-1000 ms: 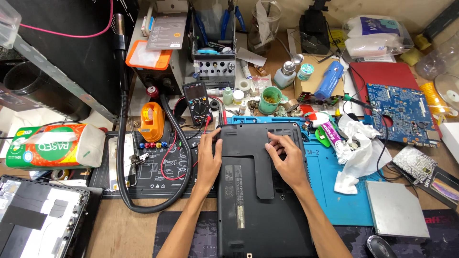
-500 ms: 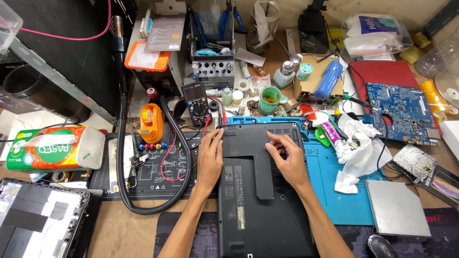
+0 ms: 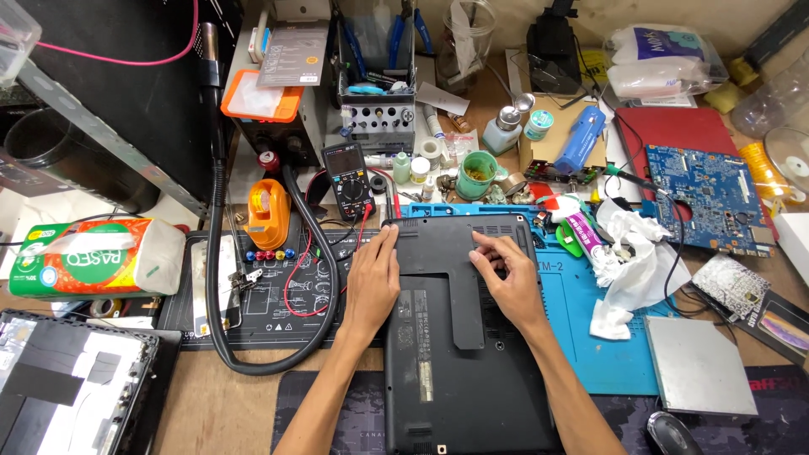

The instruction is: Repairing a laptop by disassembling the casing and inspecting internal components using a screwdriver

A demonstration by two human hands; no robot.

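My left hand [image 3: 371, 282] lies flat, fingers together and grip unclosed, on the left edge of the black laptop [image 3: 459, 337], which rests underside-up on the table [image 3: 219, 404], partly over the blue work mat [image 3: 602, 337]. My right hand [image 3: 510, 282] rests palm-down on the laptop's upper right part, beside the raised L-shaped cover panel [image 3: 459, 282], fingers loosely spread with tips pressing the casing, grip holding nothing. A multimeter [image 3: 348, 179] with red leads sits just beyond the laptop's far left corner; crumpled white tissue [image 3: 628, 261] lies right.
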